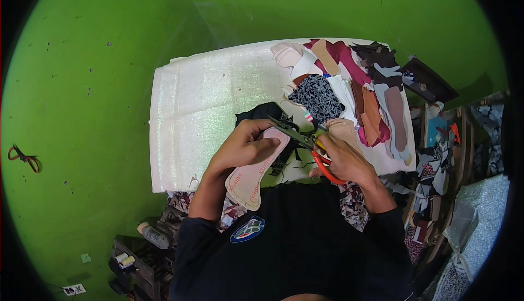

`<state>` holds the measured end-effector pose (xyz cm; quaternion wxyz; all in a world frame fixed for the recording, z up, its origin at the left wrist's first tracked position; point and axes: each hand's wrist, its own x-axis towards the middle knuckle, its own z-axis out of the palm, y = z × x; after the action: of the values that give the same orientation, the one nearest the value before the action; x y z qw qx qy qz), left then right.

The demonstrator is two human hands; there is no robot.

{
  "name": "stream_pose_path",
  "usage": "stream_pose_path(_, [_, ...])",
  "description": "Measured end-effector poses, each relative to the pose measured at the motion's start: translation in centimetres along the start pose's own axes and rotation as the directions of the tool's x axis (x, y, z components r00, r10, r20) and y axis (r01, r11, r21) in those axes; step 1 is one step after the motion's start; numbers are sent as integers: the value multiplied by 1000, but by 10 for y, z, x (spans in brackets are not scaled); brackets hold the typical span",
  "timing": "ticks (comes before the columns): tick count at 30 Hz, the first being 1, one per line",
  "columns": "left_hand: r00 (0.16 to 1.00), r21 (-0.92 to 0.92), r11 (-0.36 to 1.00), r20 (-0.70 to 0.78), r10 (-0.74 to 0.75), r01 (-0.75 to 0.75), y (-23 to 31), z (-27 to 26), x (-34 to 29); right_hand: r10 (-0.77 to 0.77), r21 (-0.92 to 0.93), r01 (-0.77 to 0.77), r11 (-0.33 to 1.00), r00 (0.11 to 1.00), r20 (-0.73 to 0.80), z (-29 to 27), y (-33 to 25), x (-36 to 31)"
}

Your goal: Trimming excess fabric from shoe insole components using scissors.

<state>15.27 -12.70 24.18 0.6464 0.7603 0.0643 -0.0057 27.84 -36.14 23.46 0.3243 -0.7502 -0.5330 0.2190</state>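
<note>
My left hand is closed on a beige insole-shaped piece with a line running along its edge and red print on it. Thumb on top, it holds the piece tilted above the near side of the table. My right hand grips scissors with red and yellow handles. Their dark blades point left and reach the far end of the insole piece, close to my left fingertips. Whether they are biting into material there is hard to see. Black material lies behind and beneath my hands, with dark scraps around the blades.
A pale-covered table stands before me. On its right lie stacks of cut pieces and a black-and-grey patterned piece. Wooden shelving with scraps stands right. Another pair of scissors hangs on the green wall; a bottle is lower left.
</note>
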Motion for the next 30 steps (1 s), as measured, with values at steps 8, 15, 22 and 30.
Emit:
stream_pose_path(8, [1000, -72, 997, -9, -16, 16, 5, 2, -6, -8, 46, 5, 999, 999, 50, 2, 15, 6])
stream_pose_path(15, [1000, -137, 990, -8, 28, -28, 9, 0, -9, 300, 820, -320, 474, 935, 192, 37, 15, 0])
stream_pose_path(22, [1000, -143, 990, 1, 11, -11, 4, -4, -11, 70, 854, -354, 381, 932, 355, 45, 49, -10])
stream_pose_path(30, [996, -56, 998, -86, 38, -43, -5, -3, -14, -28, 262, 54, 964, 995, -101, 43, 21, 3])
